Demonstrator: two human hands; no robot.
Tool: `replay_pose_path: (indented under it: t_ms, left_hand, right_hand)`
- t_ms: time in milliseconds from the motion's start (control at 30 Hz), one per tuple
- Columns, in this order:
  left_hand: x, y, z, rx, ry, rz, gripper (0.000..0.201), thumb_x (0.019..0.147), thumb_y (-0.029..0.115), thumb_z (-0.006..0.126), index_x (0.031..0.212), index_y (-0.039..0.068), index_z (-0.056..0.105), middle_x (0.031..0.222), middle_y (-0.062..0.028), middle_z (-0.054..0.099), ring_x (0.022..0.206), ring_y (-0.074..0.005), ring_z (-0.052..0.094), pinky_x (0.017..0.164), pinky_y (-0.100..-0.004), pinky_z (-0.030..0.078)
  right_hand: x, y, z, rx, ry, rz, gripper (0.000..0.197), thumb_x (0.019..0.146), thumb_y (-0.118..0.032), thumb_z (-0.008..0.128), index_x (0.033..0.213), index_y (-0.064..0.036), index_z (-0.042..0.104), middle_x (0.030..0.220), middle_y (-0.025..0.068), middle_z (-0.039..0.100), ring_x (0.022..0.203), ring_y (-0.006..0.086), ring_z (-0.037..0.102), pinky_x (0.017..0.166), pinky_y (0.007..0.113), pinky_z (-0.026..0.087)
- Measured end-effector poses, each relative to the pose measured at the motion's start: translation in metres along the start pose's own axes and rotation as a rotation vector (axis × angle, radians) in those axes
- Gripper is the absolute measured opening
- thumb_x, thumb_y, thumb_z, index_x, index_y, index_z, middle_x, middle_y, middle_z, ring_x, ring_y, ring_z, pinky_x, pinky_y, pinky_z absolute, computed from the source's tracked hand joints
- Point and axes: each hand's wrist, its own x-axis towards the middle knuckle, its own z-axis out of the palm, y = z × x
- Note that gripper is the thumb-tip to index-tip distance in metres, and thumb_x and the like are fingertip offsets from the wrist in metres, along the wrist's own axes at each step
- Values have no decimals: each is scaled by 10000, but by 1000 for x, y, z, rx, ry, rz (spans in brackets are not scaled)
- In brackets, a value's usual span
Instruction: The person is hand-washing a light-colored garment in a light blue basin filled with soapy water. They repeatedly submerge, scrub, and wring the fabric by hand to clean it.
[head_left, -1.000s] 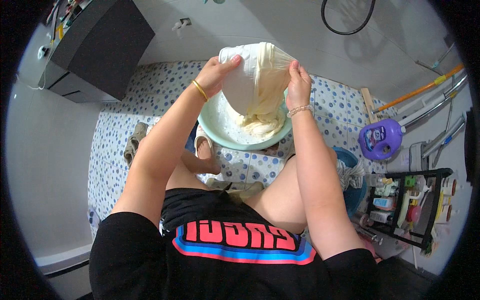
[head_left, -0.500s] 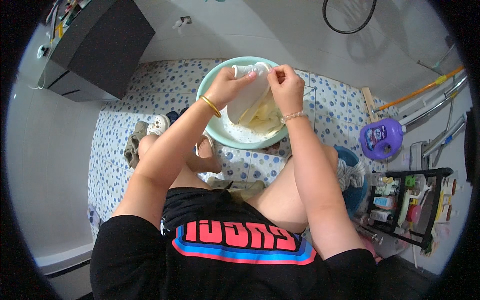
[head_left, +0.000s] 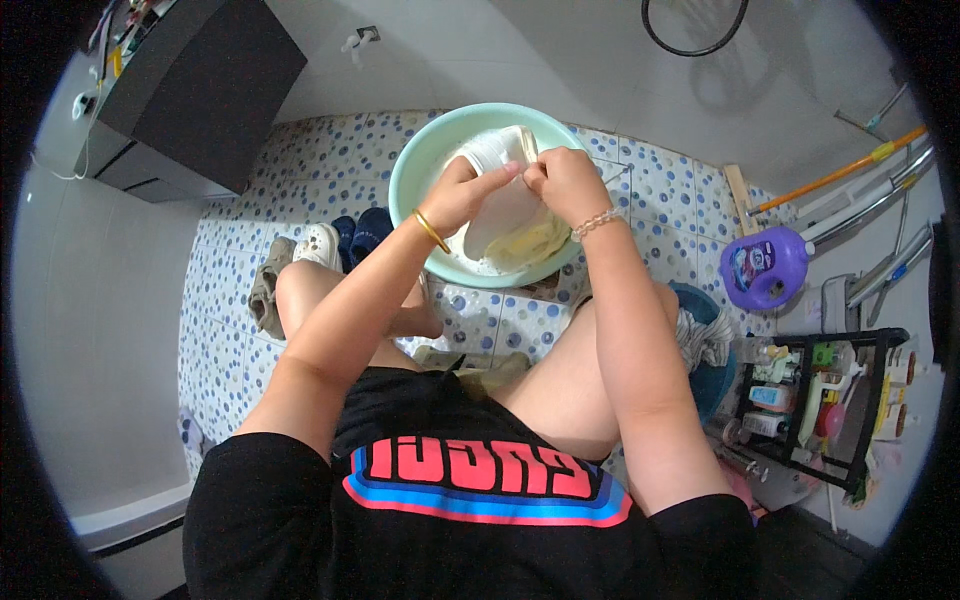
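A mint-green basin [head_left: 402,185] stands on the tiled floor before me, with a wet white garment [head_left: 505,207] hanging over it from my hands. One edge of the garment looks ribbed or gathered; its exact kind I cannot tell. My left hand [head_left: 455,198], with a gold bangle at the wrist, grips that edge, thumb on top. Close beside it, my right hand [head_left: 566,186] is closed in a pinch on the same cloth, its fingertips partly hidden. Pale yellow cloth [head_left: 530,243] lies lower in the basin, touching the white fabric; whether they are one piece is unclear.
A purple detergent bottle [head_left: 765,268] and long mop handles [head_left: 850,185] are at the right. Nearer me are a blue tub [head_left: 712,390] holding striped cloth and a black rack [head_left: 882,390] of bottles. Navy slippers [head_left: 370,235] and white clogs [head_left: 317,245] sit left, below a dark cabinet [head_left: 215,90].
Both hands have come slightly toward me over the basin, the left more than the right. More of the garment's ribbed edge shows above the left hand. The view has shifted a little.
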Motion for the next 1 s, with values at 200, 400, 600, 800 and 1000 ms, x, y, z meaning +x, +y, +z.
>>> replay_pose_path:
  t_ms: [200,400,600,800,1000]
  left_hand:
    - [-3,14,20,578,-7,263,450,771,103,515,1194,18,390,1117,-103,494,1028,-198,469,876,-320,356]
    - [-8,24,27,675,-36,368,469,750,75,519,1196,16,386,1100,-123,501,1019,-220,477,880,-321,354]
    - [-16,22,9,375,-12,117,352,777,110,508,1107,-4,466,1003,-100,548,928,-178,518,804,-304,407]
    - [-21,14,0,-126,104,65,289,778,148,512,1003,-33,529,906,-90,576,815,-147,540,715,-269,434]
    - [-25,32,-17,-355,185,-12,244,759,167,523,915,-17,557,819,-82,583,697,-141,569,587,-251,463]
  right_hand:
    - [-6,-11,-6,-57,261,-47,199,675,-168,573,634,26,600,603,202,566,569,313,577,564,371,479]
    - [-4,-5,-8,247,258,16,157,649,-153,588,615,-1,608,569,149,574,516,252,573,521,321,459]
    - [5,15,-10,1087,196,335,171,666,-137,569,695,28,605,628,71,593,500,198,561,508,319,462]
    - [15,16,-10,1702,17,597,81,714,-97,504,657,-55,463,634,6,447,505,115,415,534,304,429]
    - [20,25,-16,1166,132,335,116,738,-79,514,822,-1,533,729,18,496,562,98,439,499,245,388]
